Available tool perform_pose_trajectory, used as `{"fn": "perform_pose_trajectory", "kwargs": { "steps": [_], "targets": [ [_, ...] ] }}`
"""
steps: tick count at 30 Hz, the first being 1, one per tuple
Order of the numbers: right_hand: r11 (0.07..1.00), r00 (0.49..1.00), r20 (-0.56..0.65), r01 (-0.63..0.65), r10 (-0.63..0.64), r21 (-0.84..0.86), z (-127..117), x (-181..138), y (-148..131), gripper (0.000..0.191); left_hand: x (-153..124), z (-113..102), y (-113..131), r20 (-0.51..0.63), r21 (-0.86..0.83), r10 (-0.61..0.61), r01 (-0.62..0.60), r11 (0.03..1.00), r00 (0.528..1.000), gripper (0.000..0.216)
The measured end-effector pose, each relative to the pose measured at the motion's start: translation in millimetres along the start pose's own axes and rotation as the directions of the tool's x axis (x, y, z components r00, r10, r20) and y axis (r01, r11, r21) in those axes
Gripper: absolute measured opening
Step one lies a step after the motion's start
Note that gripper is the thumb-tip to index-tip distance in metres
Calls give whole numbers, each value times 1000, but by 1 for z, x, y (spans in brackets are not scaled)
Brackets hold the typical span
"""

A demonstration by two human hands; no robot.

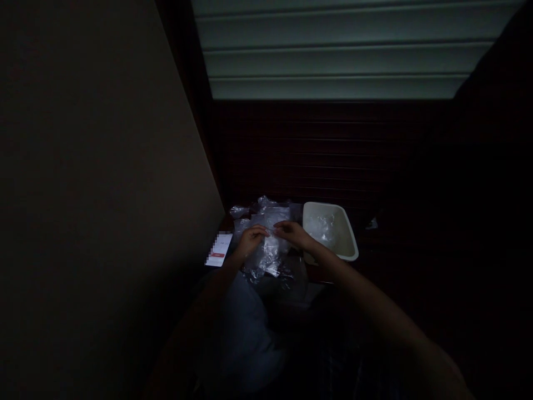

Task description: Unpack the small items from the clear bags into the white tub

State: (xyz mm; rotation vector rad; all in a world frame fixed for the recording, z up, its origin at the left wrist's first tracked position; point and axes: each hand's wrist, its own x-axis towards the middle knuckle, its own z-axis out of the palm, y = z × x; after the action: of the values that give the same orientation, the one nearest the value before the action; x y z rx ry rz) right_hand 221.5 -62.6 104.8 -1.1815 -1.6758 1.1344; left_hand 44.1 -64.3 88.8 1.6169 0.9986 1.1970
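Note:
In dim light, a clear plastic bag point(270, 250) hangs between my two hands, its shiny lower part crumpled. My left hand point(251, 239) pinches its upper edge from the left, thumb and fingers together. From the right, my right hand point(292, 233) pinches the same edge, close to the left fingertips. More clear plastic bags point(278, 213) lie in a loose pile behind and under my hands. Just right of my right hand stands a white plastic basin point(352, 244) with crumpled clear plastic point(325, 226) inside.
A lit phone screen point(220, 250) lies left of the bags. A plain wall point(104, 139) rises at the left. Dark slatted panels point(316, 150) stand behind, below pale horizontal slats point(333, 61). A small pale scrap point(372, 224) is right of the basin.

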Motion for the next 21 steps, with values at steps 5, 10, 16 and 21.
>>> {"fn": "perform_pose_trajectory", "kwargs": {
  "steps": [5,10,16,21],
  "targets": [
    [999,999,-51,-2,0,-42,2,2,9,18,-4,2,2,5,-212,-182,179,961,983,32],
    [1000,991,-133,5,-9,-27,-2,4,6,17,-10,3,-3,45,-377,-352,342,860,935,42],
    [998,982,-185,-24,36,64,-3,-2,1,26,-17,15,-12,100,-307,-328,343,888,939,42],
    [983,986,-94,-121,135,135,-4,-10,-8,37,-18,18,-16,59,-334,-333,333,882,941,32]
  ]
}}
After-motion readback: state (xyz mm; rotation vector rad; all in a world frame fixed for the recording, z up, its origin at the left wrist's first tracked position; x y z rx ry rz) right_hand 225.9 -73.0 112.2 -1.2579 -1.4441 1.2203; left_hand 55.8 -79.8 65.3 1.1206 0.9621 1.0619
